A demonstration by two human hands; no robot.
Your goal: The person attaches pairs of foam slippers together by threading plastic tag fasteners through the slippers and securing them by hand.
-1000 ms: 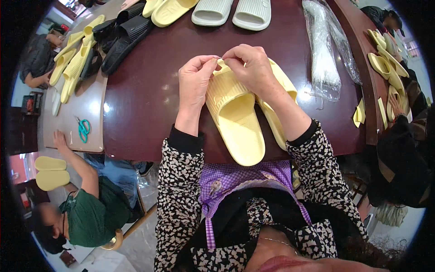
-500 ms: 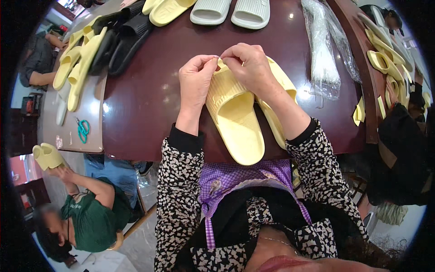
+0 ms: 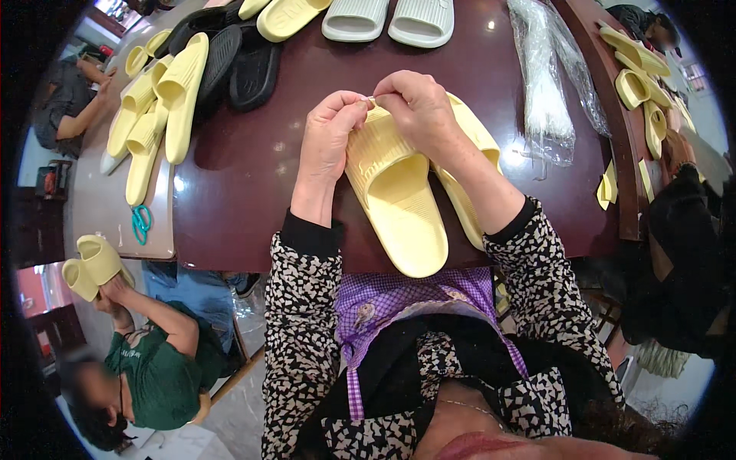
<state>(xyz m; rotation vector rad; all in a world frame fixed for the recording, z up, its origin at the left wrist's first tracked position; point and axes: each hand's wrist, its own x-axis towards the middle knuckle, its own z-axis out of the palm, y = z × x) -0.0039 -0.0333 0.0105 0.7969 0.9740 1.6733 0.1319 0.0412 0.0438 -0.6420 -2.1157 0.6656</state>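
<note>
A pair of pale yellow slide sandals lies side by side on the dark red table in front of me, toes pointing away. The left slide (image 3: 405, 218) shows almost whole, and the right slide (image 3: 462, 201) is partly covered by my right wrist. My left hand (image 3: 331, 134) pinches thumb and forefinger together at the toe end of the left slide. Right against it, my right hand (image 3: 418, 111) pinches at the same spot from above the strap. Whatever is between the fingertips is too small and hidden to make out.
Grey slides (image 3: 420, 21) and a yellow slide (image 3: 291, 17) stand at the far edge. Right of my hands lies a clear bag of thin white strands (image 3: 546, 100). Yellow slides (image 3: 184, 92), black slides (image 3: 253, 73) and teal scissors (image 3: 141, 224) are at left. A co-worker holds yellow slides (image 3: 98, 261).
My hands stay pinched at the toe, with only a slight shift. At left, several yellow and black slides have moved, now partly covering the scissors. The co-worker's slides have turned.
</note>
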